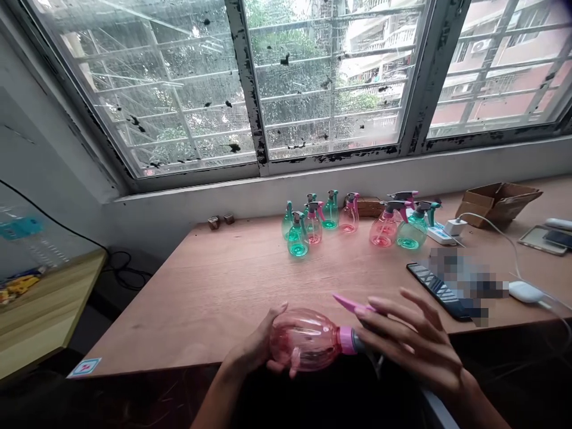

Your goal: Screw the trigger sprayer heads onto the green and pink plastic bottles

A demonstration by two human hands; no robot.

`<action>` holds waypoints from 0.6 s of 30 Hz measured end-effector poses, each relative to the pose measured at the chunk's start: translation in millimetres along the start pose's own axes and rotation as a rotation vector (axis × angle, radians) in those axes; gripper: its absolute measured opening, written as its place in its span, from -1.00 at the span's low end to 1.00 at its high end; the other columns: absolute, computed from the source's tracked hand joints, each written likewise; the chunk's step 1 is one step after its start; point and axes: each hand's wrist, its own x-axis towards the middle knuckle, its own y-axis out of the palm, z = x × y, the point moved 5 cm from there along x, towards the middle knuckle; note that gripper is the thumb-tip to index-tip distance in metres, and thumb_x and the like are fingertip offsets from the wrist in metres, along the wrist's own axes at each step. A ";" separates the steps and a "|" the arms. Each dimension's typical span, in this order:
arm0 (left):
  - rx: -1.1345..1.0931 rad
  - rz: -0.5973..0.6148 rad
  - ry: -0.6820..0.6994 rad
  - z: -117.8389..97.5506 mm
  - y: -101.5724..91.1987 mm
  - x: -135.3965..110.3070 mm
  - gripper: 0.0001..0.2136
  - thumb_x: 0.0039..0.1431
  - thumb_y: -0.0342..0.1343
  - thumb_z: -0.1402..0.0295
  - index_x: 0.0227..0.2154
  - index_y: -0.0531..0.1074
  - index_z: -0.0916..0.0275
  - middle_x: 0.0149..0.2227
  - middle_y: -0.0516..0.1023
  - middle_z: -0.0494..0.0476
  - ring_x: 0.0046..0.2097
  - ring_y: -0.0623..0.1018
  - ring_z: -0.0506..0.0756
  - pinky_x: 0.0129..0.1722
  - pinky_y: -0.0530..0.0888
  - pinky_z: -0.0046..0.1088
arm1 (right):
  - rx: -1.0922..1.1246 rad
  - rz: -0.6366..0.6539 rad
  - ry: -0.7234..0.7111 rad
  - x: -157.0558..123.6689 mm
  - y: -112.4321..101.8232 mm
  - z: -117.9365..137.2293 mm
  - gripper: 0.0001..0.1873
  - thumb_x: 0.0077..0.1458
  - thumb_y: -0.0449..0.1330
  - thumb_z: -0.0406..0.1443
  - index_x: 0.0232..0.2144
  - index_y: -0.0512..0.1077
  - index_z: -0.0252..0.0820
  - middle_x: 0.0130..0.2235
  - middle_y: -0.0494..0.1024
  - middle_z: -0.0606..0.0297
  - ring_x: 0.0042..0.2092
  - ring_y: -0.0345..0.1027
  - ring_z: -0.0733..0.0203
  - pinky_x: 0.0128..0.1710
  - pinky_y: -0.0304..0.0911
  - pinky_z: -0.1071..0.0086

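"Hands first: where are they?"

"Left hand (255, 348) is curled round a pink bottle (308, 342), tipped on its side in front of the body, by the near edge of the table (201, 298). Right hand (417, 339) is at the neck end, fingers stretched over the spray head (358, 341); how firmly they hold it, I can't tell."

"Which step is that?"

"Handling the head, I'd judge, either fitting or turning it at the collar (346, 341). Its pink trigger (345, 302) juts up beside the right fingertips. Whether the thread is tight doesn't show."

"And the next move calls for what?"

"If it's turning, a steady left palm and the right fingers on the collar rather than the trigger. That smooth, round body could slip."

"What else is on the table?"

"Straight beyond the hands, green bottles (297, 239) and other pink bottles (383, 231), all upright with heads on. Just past the right hand, a phone (438, 291); farther out that way, an open box (496, 204). Well left of the left hand, a sticker (84, 367) on the corner."

"The room?"

"Barred windows (330, 95) beyond everything, their frames flaking; far to the left, a black cable (58, 217) and another table (49, 310)."
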 end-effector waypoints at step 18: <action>0.431 -0.802 0.477 -14.1 -92.2 -26.7 -0.42 0.02 0.31 0.11 -0.02 0.14 0.16 0.17 0.34 0.34 0.16 0.46 0.27 0.18 0.38 -0.06 | -0.254 0.247 0.806 -82.3 69.3 -118.9 -0.45 0.14 -0.10 -0.55 0.11 0.41 -0.22 0.18 0.40 -0.12 0.19 0.27 -0.27 0.07 0.30 -0.16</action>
